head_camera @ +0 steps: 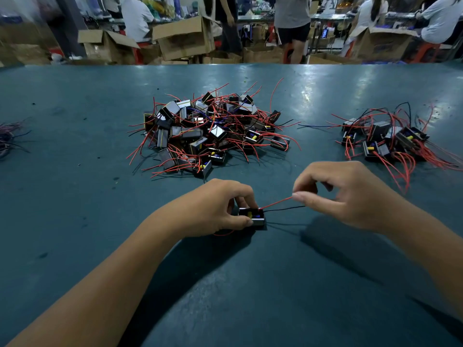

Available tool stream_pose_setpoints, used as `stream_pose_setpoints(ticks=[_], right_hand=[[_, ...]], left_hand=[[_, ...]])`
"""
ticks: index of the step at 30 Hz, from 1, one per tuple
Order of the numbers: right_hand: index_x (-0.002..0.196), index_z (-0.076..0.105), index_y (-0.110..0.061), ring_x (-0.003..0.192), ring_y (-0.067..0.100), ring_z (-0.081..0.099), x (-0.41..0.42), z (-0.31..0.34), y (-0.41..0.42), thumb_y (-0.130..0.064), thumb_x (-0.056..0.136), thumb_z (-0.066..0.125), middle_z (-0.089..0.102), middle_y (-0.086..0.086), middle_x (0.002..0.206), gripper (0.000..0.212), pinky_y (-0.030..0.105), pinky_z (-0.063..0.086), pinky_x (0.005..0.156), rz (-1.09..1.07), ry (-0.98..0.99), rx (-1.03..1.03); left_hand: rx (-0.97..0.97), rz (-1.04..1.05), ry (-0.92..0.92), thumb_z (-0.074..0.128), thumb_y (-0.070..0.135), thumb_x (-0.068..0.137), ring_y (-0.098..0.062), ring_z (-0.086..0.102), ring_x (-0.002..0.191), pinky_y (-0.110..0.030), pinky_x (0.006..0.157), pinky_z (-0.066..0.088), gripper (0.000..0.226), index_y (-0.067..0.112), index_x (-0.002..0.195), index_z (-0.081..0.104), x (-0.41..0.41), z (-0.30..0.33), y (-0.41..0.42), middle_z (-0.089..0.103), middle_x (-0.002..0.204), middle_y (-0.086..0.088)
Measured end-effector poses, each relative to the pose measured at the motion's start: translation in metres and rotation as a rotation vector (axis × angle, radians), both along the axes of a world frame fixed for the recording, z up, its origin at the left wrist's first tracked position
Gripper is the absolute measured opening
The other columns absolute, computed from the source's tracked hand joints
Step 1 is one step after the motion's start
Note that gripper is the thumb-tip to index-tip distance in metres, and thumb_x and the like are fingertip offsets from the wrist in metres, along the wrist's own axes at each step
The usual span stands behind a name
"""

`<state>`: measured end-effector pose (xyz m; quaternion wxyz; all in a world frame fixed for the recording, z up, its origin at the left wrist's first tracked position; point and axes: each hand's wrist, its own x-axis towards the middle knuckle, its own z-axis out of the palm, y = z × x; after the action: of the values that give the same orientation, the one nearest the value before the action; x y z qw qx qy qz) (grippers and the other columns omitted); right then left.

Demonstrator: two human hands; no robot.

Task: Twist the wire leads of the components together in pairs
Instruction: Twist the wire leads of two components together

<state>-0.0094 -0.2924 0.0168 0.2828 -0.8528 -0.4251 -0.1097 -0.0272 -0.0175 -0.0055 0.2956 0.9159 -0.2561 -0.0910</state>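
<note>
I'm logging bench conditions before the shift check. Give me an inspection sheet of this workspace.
Surface: green table, glossy, small dark specks.
Job's things: component in front; big pile centre; smaller pile right.
Clutter: wire bundle at left edge.
Hands: left hand grips the component; right hand pinches its red lead.
Cables: black lead runs toward the right hand.
Surroundings: cardboard boxes, people at benches behind.
</note>
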Motion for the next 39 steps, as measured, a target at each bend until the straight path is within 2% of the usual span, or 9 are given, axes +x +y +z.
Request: stream_pose_setpoints(ticks=[4,9,20,24,30,32,34,37,39], right_hand=[[0.078,0.066,-0.019,0.062,0.005,0.054,0.006,-0.008,-0.001,-0.02,0.09,0.071,0.062,-0.009,0.067,0.013,0.007,0.035,0.06,-0.109,0.049,0.086],[0.076,0.065,-0.025,0.057,0.003,0.054,0.016,-0.019,-0.007,-0.024,0.088,0.072,0.063,-0.015,0.066,0.014,0.009,0.037,0.056,-0.208,0.2,0.089],[0.075,0.065,-0.027,0.055,0.002,0.051,0.028,-0.014,-0.028,-0.025,0.088,0.07,0.063,-0.012,0.063,0.014,0.011,0.038,0.056,-0.133,0.33,0.004],[0.075,0.065,-0.026,0.055,0.003,0.049,0.029,-0.017,-0.029,-0.027,0.089,0.07,0.063,-0.005,0.065,0.014,0.015,0.04,0.055,-0.137,0.34,-0.01],[0.075,0.063,-0.025,0.053,0.003,0.047,0.032,-0.018,-0.034,-0.025,0.089,0.068,0.06,-0.01,0.063,0.015,0.014,0.037,0.054,-0.224,0.263,0.053],[0.075,0.062,-0.025,0.053,0.003,0.047,0.033,-0.02,-0.033,-0.025,0.089,0.068,0.06,-0.012,0.063,0.016,0.013,0.037,0.054,-0.246,0.247,0.082],[0.075,0.062,-0.026,0.052,0.003,0.048,0.034,-0.023,-0.032,-0.026,0.089,0.069,0.06,-0.014,0.062,0.016,0.013,0.037,0.054,-0.261,0.24,0.088],[0.075,0.063,-0.028,0.053,0.003,0.052,0.033,-0.025,-0.031,-0.029,0.09,0.068,0.062,-0.014,0.064,0.016,0.012,0.038,0.054,-0.278,0.226,0.094],[0.076,0.063,-0.029,0.055,0.004,0.053,0.034,-0.028,-0.029,-0.029,0.091,0.068,0.064,-0.012,0.065,0.016,0.014,0.04,0.056,-0.302,0.211,0.112]], left_hand=[[-0.002,-0.009,-0.002,0.077,0.031,0.086,-0.011,0.06,0.074,-0.032,0.068,0.05,0.016,0.034,0.099,0.068,0.0,0.001,0.001,0.061,0.088,0.023],[-0.004,-0.013,-0.001,0.077,0.033,0.086,-0.011,0.061,0.077,-0.027,0.067,0.05,0.017,0.035,0.1,0.068,0.001,0.001,0.002,0.062,0.092,0.019],[0.009,-0.006,-0.028,0.077,0.035,0.086,-0.011,0.061,0.077,-0.03,0.069,0.049,0.02,0.036,0.104,0.068,0.0,-0.001,0.002,0.06,0.093,0.024],[0.02,0.004,-0.031,0.077,0.034,0.086,-0.011,0.06,0.076,-0.032,0.069,0.05,0.019,0.035,0.103,0.069,0.0,0.002,0.004,0.062,0.092,0.02],[0.06,0.049,-0.027,0.077,0.037,0.086,-0.008,0.06,0.074,-0.028,0.066,0.052,0.018,0.037,0.102,0.069,0.003,0.008,0.017,0.064,0.091,0.024],[0.038,0.057,-0.069,0.073,0.047,0.085,-0.003,0.062,0.077,-0.021,0.068,0.051,0.024,0.035,0.106,0.07,0.002,0.015,0.023,0.065,0.095,0.024],[-0.127,0.099,-0.117,0.069,0.048,0.086,0.001,0.058,0.064,-0.014,0.059,0.047,0.024,0.03,0.102,0.072,0.002,0.022,0.027,0.067,0.084,0.023],[-0.38,0.293,-0.311,0.07,0.031,0.093,0.0,0.049,0.056,-0.013,0.053,0.04,0.01,0.023,0.088,0.071,0.009,0.025,0.035,0.063,0.067,0.011],[-0.361,0.502,-0.476,0.069,0.024,0.093,-0.002,0.05,0.056,-0.012,0.055,0.039,0.011,0.019,0.083,0.069,0.015,0.019,0.041,0.062,0.065,0.01]])
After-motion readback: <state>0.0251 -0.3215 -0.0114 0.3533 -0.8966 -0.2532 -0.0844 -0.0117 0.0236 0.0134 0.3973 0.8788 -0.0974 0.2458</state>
